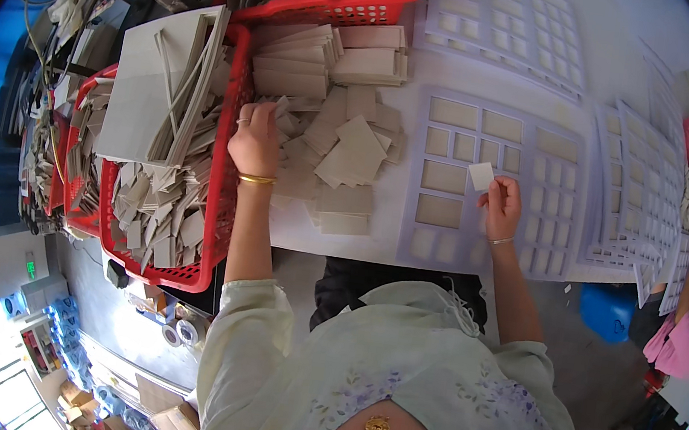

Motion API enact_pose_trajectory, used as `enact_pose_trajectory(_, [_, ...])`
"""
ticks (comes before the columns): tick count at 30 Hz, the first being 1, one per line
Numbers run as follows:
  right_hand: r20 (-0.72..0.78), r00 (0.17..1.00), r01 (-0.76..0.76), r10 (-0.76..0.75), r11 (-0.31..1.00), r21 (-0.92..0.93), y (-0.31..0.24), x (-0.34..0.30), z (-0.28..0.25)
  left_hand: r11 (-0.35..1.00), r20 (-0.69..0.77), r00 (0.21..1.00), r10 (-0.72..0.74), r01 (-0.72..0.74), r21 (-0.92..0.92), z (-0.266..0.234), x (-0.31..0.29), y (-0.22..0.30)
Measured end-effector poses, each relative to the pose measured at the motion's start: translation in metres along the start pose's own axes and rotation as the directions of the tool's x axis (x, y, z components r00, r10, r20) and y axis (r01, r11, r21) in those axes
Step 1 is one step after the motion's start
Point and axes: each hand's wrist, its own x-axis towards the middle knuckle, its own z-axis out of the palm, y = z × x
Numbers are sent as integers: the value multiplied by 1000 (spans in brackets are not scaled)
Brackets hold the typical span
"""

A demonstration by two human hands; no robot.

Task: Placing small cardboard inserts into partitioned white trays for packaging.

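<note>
Head view shows one white card (480,177) in the right hand (503,202), whose fingers are closed, thumb against index, on its lower right corner. The card points up and away toward the surface's far left corner, slightly tilted; it looks about square (so a long axis is hard to tell). It is over one white grid panel (529,139) lying by the near edge of the surface (297,234).

The left hand (256,137) is at the loose grey cards (352,154), its fingers curled in with a pale piece at their tips; whether they pinch or only touch it, I cannot tell. Beyond that heap, toward the far edge, are two rows of grey cards (294,67) (too tightly packed to count).

Three red baskets (234,116) are grouped at the surface's left end, the nearest also bearing large grey boards (141,87). More panels (641,183) overlap at the right end, near one co-worker's pink sleeve (672,345). A green sign (30,265) is too small to read.
</note>
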Motion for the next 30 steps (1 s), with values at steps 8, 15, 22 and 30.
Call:
enact_pose_trajectory(8, [-62, 997, -41, 42, 999, 21, 1, -20, -25, 997, -93, 993, 76, -77, -5, -7, 3, 5])
enact_pose_trajectory(15, [-132, 986, -95, 100, 994, 45, -3, -30, -37, 872, -128, 954, -272, 188, -453, -6, 8, 33])
enact_pose_trajectory(22, [-77, 952, -295, 296, 955, 27, -17, -41, -34, 642, 643, 760, 100, 444, -625, -5, -65, 136])
enact_pose_trajectory(30, [82, 964, -238, 253, 959, -156, -21, -52, -38, 672, 903, 410, 130, 633, -385, 9, -106, 178])
